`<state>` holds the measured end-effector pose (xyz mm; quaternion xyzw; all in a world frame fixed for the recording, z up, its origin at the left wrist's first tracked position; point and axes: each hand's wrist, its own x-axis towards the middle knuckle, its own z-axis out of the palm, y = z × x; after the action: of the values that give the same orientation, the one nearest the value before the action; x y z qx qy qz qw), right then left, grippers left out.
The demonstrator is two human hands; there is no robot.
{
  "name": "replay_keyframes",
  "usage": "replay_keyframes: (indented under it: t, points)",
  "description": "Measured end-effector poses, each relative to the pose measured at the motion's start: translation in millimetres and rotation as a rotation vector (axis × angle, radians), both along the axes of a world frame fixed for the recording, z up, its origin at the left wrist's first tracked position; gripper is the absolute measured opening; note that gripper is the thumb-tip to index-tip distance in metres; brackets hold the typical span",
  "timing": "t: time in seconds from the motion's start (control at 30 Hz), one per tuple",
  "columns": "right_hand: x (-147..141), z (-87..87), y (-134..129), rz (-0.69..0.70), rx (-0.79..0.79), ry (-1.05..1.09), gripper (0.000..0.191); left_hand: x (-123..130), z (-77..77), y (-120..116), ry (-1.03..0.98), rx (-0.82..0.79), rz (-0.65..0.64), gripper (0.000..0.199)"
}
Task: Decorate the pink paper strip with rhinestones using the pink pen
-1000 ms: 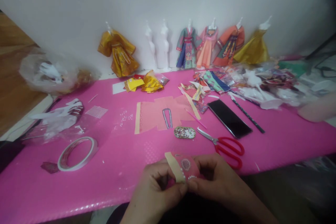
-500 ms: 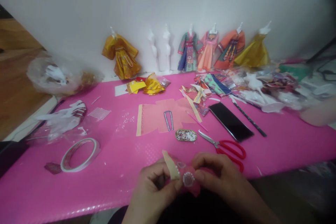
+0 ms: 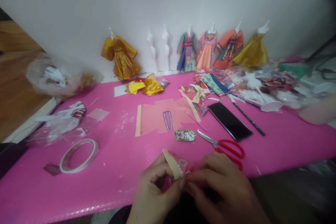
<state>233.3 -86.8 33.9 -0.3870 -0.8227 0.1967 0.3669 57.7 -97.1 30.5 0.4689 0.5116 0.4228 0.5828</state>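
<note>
Low over the table's front edge, my left hand (image 3: 160,190) pinches a small pink fabric piece (image 3: 183,162) with a cream backing-paper strip (image 3: 172,164) along one side and white bead trim. My right hand (image 3: 223,185) is closed at the fabric's lower right edge, thumb and index finger pressed together there; its fingers cover much of the piece. Just beyond my hands lie an oval tray of small beads (image 3: 185,135) and red-handled scissors (image 3: 223,145). Farther back, a flat peach fabric piece (image 3: 151,112) lies under a dark bead-edged strip (image 3: 167,120).
A tape roll (image 3: 78,155) lies on the pink table cover (image 3: 115,185) at left. At right are a phone (image 3: 231,120) and a dark patterned strip (image 3: 248,119). Dressed doll forms (image 3: 188,52) lean on the wall behind fabric scraps (image 3: 216,84) and plastic bags.
My right hand has moved slightly left and its fingers have closed at the fabric's edge. The round white-beaded motif, visible before, is now mostly covered.
</note>
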Motion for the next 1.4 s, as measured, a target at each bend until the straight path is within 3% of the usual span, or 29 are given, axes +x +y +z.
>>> replay_keyframes:
  t: [0.33,0.57,0.9,1.13,1.4]
  points:
    - [1,0.4,-1,-0.020,-0.044,0.021,0.015,3,4.9,2,0.072,0.056,-0.016,0.024]
    - [-1,-2.6,-1,-0.040,-0.108,0.043,0.015,3,3.5,1,0.044,0.073,-0.027,0.013]
    - [-3,-3.8,-1,-0.058,-0.183,0.090,0.014,0,-4.3,2,-0.187,-0.119,-0.059,0.019]
    - [1,-0.8,1,-0.070,-0.282,0.107,0.015,-3,-7.8,2,-0.382,-0.266,-0.080,0.011]
    - [0,7.7,8,-0.148,-0.369,0.149,0.019,-7,-17.2,2,-0.299,-0.317,-0.077,0.011]
